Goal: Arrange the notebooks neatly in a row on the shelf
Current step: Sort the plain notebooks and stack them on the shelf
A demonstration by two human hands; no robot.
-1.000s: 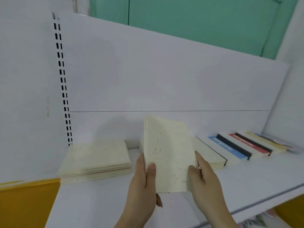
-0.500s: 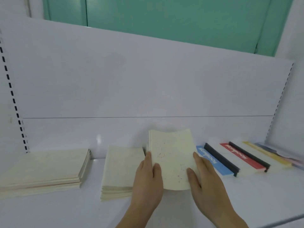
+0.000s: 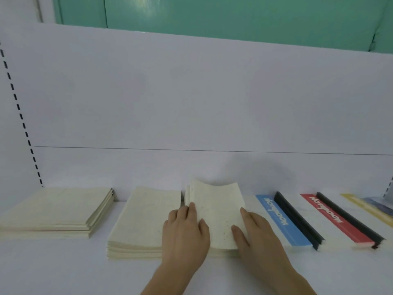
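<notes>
Setting a cream notebook down on the white shelf

Holding the thin cream paper-covered notebook (image 3: 214,213) from both sides, the two hands keep it low over the flat white shelf board (image 3: 63,271). This held notebook is the landmark for all places below. Its far edge bends upward, and its near edge seems to lie on a low pile of the same cream notebooks, but this pile is mostly hidden, so I cannot tell how many are under it.

The left hand (image 3: 185,233) is at the left edge of the held notebook, with its thumb on the cover and its fingers along the side; it pinches the edge. The right hand (image 3: 255,228) is at the right edge, thumb on the cover, fingers beside it, pinching in the same way.

Just left of the held notebook lies a neat stack of cream notebooks (image 3: 146,220). Farther left, well apart, is a wider, fanned stack of cream notebooks (image 3: 55,209).

Right of the held notebook lies a white notebook with a blue band and black spine (image 3: 280,220), then a white notebook with a red band and black spine (image 3: 333,218), and at the far right a notebook with a yellow band (image 3: 361,205), partly cut by the frame.

Behind the held notebook stands the white back panel (image 3: 191,103), and above it a green wall (image 3: 212,15).
</notes>
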